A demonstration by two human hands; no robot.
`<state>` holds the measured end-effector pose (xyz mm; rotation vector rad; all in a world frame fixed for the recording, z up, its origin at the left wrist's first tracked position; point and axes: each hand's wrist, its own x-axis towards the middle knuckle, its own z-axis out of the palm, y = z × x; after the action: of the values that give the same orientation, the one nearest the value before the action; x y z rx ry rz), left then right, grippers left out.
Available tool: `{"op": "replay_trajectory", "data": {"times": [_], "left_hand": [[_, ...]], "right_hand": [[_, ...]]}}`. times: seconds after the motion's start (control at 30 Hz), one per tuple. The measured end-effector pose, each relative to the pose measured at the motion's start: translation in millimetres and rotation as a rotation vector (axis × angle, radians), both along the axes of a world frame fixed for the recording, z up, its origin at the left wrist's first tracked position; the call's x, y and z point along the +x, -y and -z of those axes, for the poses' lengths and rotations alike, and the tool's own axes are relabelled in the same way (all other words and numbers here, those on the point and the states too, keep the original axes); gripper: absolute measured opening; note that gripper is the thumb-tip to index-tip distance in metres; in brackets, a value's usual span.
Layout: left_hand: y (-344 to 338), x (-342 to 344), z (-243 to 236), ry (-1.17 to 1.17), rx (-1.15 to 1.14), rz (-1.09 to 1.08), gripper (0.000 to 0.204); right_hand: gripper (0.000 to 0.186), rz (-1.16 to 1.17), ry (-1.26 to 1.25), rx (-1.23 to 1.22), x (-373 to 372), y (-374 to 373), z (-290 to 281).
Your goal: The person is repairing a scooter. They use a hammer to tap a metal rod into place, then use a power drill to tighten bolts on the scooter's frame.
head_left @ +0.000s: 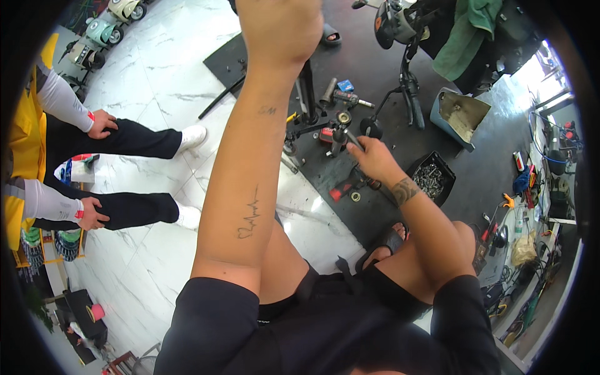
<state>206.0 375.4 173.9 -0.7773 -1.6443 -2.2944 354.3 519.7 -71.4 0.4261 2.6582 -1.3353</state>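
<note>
My left arm reaches far up across the middle of the view. My left hand is cut off by the upper edge, so its fingers are hidden. Lower and to the right, my right hand is closed round a metal rod. The rod's far end meets an upright metal tube with a round, ring-like top. Beside the tube lies a red power tool. Another tool with a red end rests under my right hand, near a small metal ring.
A black bin of small metal parts stands right of my hand, with a cut-open blue-grey container beyond. A scooter's handlebar hangs above the dark mat. At left, a person sits with hands on knees.
</note>
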Motion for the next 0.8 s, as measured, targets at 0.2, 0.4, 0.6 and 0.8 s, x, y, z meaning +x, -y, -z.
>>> {"op": "replay_trajectory", "data": {"times": [0.2, 0.4, 0.6, 0.8], "left_hand": [[1, 2, 0, -0.113, -0.122, -0.147, 0.030], [3, 2, -3, -0.162, -0.149, -0.157, 0.031], [0, -4, -1, -0.022, -0.083, -0.088, 0.028], [-1, -4, -1, 0.025, -0.006, 0.003, 0.028]], "right_hand": [[0.034, -0.010, -0.345, 0.559, 4, 7, 7], [0.038, -0.064, -0.231, 0.610, -3, 12, 9], [0.048, -0.031, 0.433, -0.738, -30, -33, -8], [0.041, -0.024, -0.262, 0.699, -2, 12, 16]]}}
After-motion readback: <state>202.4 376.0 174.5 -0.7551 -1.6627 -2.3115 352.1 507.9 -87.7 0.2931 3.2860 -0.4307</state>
